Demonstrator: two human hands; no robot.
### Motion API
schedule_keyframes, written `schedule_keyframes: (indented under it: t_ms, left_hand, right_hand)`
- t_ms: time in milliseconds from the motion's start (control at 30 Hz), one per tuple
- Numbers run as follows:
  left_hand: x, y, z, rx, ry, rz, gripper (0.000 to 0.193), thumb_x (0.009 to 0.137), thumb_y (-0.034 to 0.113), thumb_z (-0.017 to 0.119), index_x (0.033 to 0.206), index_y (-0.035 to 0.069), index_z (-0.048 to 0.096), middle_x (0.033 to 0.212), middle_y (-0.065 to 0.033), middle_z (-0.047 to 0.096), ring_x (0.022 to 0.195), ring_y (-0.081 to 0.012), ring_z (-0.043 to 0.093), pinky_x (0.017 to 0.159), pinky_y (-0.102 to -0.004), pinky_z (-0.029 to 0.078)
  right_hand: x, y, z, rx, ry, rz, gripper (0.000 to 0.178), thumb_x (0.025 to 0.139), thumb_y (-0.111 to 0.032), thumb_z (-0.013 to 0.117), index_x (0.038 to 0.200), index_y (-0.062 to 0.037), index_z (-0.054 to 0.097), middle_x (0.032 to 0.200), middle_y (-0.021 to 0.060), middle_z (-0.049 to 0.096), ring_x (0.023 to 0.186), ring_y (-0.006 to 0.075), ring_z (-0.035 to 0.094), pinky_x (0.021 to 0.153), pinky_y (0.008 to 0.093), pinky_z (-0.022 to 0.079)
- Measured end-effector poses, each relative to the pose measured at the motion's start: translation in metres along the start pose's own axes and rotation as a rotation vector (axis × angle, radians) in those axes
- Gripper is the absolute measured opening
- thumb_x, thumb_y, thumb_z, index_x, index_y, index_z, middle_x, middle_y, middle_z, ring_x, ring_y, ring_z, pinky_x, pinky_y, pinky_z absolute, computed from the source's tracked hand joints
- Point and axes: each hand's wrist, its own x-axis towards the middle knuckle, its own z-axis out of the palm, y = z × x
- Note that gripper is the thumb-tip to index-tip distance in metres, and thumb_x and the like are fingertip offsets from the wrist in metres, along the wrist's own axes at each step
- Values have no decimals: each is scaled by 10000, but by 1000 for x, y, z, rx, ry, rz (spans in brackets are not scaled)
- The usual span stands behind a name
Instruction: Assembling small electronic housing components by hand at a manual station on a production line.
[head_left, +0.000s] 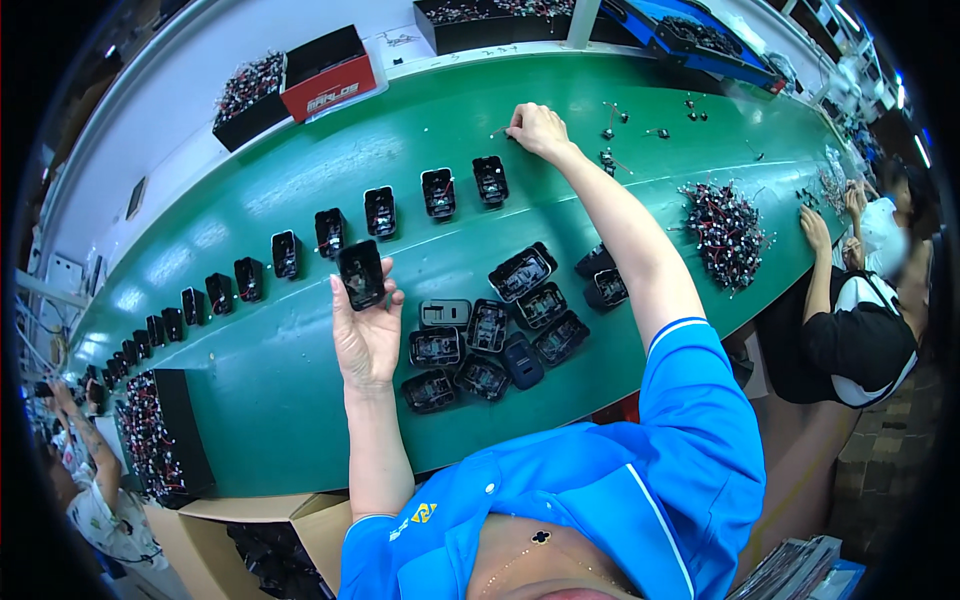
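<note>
Upright in my left hand is a black plastic housing, its hollow side showing and my thumb and fingers closed round its lower end. My right hand is stretched out to the far part of the green bench, fingers pinched together at the surface. A small dark part with a thin wire shows at those fingertips, too small to name. Just below that hand stands the last black housing of a long row that curves away to the left. A loose group of similar housings lies in front of me.
A heap of small wired parts lies on the right, with several loose ones beyond. Boxes of wired parts stand at the back, beside a red box, and front left. Co-workers sit at right and left.
</note>
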Motion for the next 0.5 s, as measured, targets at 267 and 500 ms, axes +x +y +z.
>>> schedule_keyframes:
  t_ms: [267,500]
  left_hand:
    - [-8,-4,5,-240,-125,-128,519,999,386,519,1372,34,439,1252,-225,583,915,-244,668,697,-279,582]
    - [-12,-7,28,-253,-65,-220,476,1033,347,443,1433,97,375,1304,-213,545,931,-266,667,726,-324,587]
  right_hand:
    - [5,-26,10,-388,26,-58,120,817,-197,625,838,-126,720,836,78,728,814,317,689,799,443,494]
    - [-54,-51,-56,205,87,-324,110,868,-192,668,909,-95,698,870,43,724,819,197,675,791,339,512]
